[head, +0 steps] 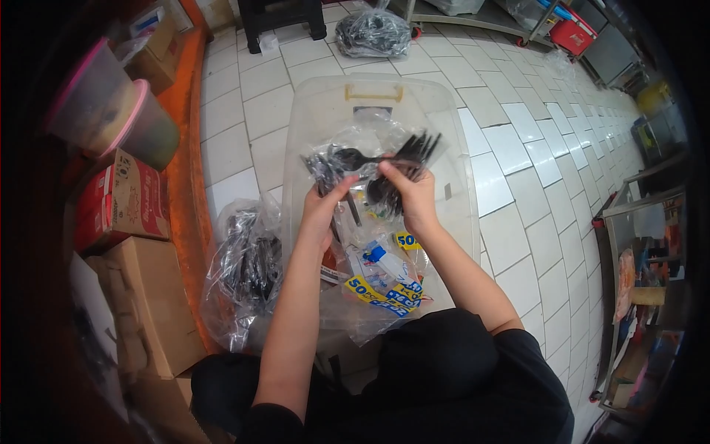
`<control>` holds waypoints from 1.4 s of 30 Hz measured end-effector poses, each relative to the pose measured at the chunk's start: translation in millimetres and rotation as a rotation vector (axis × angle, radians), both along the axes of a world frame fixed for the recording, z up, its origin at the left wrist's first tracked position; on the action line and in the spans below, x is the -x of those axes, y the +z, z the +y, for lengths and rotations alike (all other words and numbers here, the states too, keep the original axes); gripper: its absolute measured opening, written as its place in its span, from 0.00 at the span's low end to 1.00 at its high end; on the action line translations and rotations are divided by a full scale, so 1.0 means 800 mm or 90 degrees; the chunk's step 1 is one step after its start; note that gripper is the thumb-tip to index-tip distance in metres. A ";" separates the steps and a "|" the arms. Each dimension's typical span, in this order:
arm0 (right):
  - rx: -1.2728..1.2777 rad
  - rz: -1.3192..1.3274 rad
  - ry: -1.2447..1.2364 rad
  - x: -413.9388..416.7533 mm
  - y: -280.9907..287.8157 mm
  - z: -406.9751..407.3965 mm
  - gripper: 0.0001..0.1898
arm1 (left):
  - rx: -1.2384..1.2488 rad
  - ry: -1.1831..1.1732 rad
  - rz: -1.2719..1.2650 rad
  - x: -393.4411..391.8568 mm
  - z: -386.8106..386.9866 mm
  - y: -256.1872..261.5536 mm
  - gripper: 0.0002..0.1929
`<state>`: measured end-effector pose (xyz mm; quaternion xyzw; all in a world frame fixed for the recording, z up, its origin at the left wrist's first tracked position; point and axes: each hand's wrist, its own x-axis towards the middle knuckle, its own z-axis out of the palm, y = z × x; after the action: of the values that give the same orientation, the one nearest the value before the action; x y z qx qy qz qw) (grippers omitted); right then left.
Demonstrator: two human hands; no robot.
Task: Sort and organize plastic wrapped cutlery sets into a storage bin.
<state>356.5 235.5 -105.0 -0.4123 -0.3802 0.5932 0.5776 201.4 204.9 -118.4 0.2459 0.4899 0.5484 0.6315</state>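
Note:
Several black plastic forks [420, 145] and spoons are bunched in my right hand [417, 194], their heads pointing different ways. My left hand [324, 211] grips a crinkled clear plastic bag [321, 161] with black cutlery in or against it; motion blur hides which. Between the hands, a black spoon [350, 159] lies crosswise, its handle reaching my right thumb. Both hands are above a translucent plastic storage box [310, 111] with a yellowish handle [374, 94]. Nearer my body lie clear wrappers with blue and yellow printing [383, 294].
To the left, a clear bag of black cutlery [249, 250] rests against the box. Cardboard boxes [158, 299] and a lidded plastic tub [147, 125] line an orange ledge [191, 222]. Another filled bag [373, 34] sits on the tiled floor ahead. Metal shelving [638, 205] stands right.

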 end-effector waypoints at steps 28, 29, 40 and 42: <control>-0.060 -0.306 0.108 -0.007 -0.023 0.005 0.16 | -0.067 -0.111 0.199 -0.016 -0.004 -0.009 0.21; -0.060 -0.305 0.108 -0.007 -0.024 0.004 0.16 | -0.086 -0.098 0.199 -0.016 -0.003 -0.011 0.21; -0.641 -0.696 0.120 -0.027 0.018 0.015 0.22 | 0.116 -0.263 0.130 0.010 -0.005 -0.006 0.13; -0.497 -0.741 0.247 -0.030 0.017 0.013 0.19 | 0.134 -0.260 0.072 0.017 -0.003 0.000 0.14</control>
<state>380.2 245.5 -91.1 -0.3504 -0.8760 0.1904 0.2712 187.6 202.7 -118.5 0.3028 0.5190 0.3408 0.7231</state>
